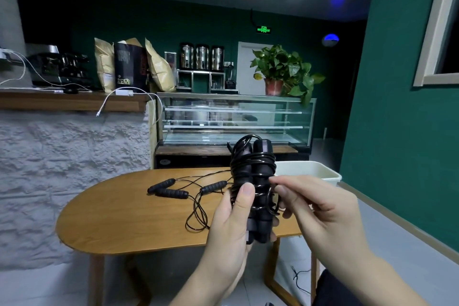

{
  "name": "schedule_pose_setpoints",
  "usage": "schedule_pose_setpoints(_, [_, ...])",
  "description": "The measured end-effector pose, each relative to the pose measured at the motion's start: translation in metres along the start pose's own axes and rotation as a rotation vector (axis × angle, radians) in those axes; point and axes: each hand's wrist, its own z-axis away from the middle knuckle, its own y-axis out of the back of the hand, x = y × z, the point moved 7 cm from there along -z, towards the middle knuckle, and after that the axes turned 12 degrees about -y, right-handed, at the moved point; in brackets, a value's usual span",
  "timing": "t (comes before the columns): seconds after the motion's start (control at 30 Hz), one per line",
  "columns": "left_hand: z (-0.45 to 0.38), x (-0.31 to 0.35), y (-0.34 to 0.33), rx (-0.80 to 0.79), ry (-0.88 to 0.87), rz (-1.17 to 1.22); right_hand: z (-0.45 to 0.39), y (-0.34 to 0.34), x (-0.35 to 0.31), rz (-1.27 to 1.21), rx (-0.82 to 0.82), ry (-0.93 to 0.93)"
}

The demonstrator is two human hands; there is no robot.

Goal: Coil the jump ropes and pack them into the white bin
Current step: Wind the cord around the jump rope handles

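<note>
Two hands are up in the lower middle of the frame. The left hand (pixel 233 221) wraps around a rope bundle (pixel 253 181), two black handles side by side with black cord wound around them. Its thumb lies flat on the front of the bundle and its fingers curl behind. The bundle stands upright, above the table (pixel 119 216). The right hand (pixel 320 208) comes in from the lower right. Its thumb and first finger pinch the cord at the right side of the bundle, and a small loop of cord hangs just below the pinch.

Behind the hands, more ropes (pixel 183 191) lie loose on the table, near the middle of the frame. Three black handles show there, with thin cord trailing toward the hands. The bundle hides part of that cord.

At the right end of the table sits the bin (pixel 310 171), white and open on top. The bundle and right hand cover its left side.
</note>
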Motion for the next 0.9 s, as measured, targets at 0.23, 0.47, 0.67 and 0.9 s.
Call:
schedule_pose_setpoints(0.23, [-0.001, -0.005, 0.003, 0.031, 0.029, -0.032, -0.005, 0.0, 0.013, 0.15, 0.085, 0.087])
schedule_pose_setpoints(0.47, [-0.001, -0.009, 0.005, 0.02, 0.043, -0.102, -0.012, 0.0, 0.018, 0.095, 0.063, 0.027])
schedule_pose_setpoints(0.67, [-0.002, -0.006, 0.007, 0.021, 0.031, -0.119, -0.015, 0.003, 0.025, 0.041, 0.091, -0.069])
schedule_pose_setpoints(0.9, [-0.003, -0.004, 0.004, 0.059, 0.073, 0.08, -0.022, 0.01, 0.041, -0.087, 0.213, -0.268])
